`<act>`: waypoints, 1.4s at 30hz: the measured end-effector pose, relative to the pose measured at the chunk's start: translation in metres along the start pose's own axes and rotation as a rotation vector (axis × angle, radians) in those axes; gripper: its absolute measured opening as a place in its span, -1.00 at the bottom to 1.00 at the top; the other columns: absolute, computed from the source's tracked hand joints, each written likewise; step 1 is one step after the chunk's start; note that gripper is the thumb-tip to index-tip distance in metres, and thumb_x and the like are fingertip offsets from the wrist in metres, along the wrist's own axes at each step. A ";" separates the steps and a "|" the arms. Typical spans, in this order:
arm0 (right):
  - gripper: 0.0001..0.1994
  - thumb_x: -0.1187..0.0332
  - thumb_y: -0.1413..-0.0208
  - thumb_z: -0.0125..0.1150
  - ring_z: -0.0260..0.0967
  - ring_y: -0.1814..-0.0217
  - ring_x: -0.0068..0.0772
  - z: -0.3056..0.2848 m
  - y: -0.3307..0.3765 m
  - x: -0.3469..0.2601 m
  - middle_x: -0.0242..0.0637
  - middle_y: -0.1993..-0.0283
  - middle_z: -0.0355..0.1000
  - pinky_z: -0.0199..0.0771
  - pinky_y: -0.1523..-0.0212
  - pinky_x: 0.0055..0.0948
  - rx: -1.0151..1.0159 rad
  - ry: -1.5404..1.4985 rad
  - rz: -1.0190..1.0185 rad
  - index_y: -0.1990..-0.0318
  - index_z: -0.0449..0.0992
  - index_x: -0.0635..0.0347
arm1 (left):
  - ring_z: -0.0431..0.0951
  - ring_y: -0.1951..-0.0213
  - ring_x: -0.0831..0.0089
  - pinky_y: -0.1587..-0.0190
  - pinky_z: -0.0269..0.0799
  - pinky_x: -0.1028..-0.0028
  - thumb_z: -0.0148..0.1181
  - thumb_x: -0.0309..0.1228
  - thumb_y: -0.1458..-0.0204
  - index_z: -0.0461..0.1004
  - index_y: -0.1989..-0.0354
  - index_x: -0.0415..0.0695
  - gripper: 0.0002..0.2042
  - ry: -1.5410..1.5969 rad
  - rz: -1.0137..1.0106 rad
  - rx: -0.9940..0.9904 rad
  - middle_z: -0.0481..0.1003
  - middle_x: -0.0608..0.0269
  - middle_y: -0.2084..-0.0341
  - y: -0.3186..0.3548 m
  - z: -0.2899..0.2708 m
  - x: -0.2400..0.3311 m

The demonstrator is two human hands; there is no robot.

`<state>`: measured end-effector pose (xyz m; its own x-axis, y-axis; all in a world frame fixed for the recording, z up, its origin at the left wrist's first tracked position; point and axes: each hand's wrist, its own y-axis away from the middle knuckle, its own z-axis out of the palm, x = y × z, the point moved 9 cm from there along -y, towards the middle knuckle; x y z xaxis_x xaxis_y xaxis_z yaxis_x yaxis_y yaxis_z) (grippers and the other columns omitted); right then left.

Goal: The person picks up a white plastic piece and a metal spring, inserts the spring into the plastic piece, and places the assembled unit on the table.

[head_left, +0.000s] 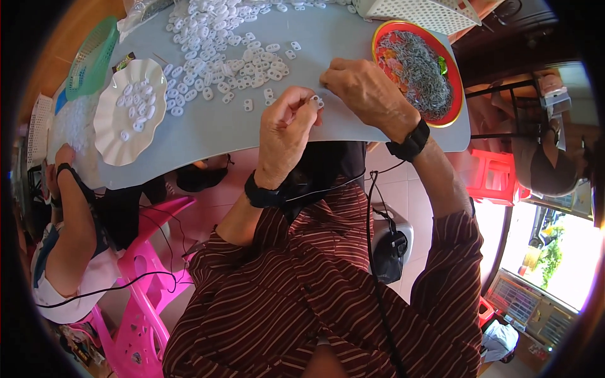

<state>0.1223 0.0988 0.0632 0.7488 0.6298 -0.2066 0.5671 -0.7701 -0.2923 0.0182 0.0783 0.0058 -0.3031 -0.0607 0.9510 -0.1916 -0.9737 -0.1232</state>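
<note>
Left hand [287, 135] pinching small white two-hole plastic piece [318, 101] between thumb and fingertips, over near part of grey surface [201, 132]. Right hand [373, 94] just right, fingers curled together; cannot tell whether holding anything. Loose white pieces [214, 60] far; scalloped dish [108, 138] left; red plate [455, 94] with small grey parts [419, 75] right. Light, steady pinch, holes kept uncovered, likely serves best.

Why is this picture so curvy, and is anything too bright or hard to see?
In the head view, a fisheye lens bends the front edge of the table and leaves black corners; in that view too, the opening at right glares almost white; there, the left hand looks fairly clear, but the white piece it pinches is too small for fine detail.
</note>
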 end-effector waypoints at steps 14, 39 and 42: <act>-0.87 0.49 0.10 0.19 0.47 0.48 -0.26 -0.008 0.031 0.020 -0.12 0.48 0.48 0.47 0.41 -0.40 0.226 -0.438 0.452 0.35 0.48 0.34 | 0.34 0.51 0.70 0.49 0.20 0.66 0.02 -0.47 -0.12 0.40 0.38 -0.24 -0.89 -0.029 0.002 -0.034 0.39 0.39 0.56 -0.002 0.004 0.000; -0.85 0.53 -0.10 0.19 0.40 0.36 -0.64 0.017 0.084 0.034 -0.38 0.34 0.48 0.47 0.27 -0.63 0.669 -1.256 0.590 0.16 0.49 0.33 | 0.24 0.57 0.74 0.56 0.15 0.66 0.03 -0.41 -0.16 0.40 0.36 -0.26 -0.84 -0.213 0.088 -0.061 0.38 0.40 0.61 -0.005 0.034 -0.002; -0.84 0.54 -0.10 0.19 0.41 0.35 -0.62 0.018 0.085 0.035 -0.36 0.33 0.48 0.48 0.27 -0.63 0.697 -1.250 0.611 0.16 0.49 0.35 | 0.23 0.58 0.75 0.57 0.14 0.66 0.03 -0.41 -0.16 0.40 0.37 -0.25 -0.85 -0.228 0.109 -0.057 0.36 0.41 0.62 -0.004 0.035 0.001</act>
<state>0.1902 0.0573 0.0143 -0.1547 0.2040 -0.9667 -0.2376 -0.9574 -0.1641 0.0519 0.0747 0.0174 -0.1080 -0.2184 0.9699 -0.2237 -0.9452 -0.2378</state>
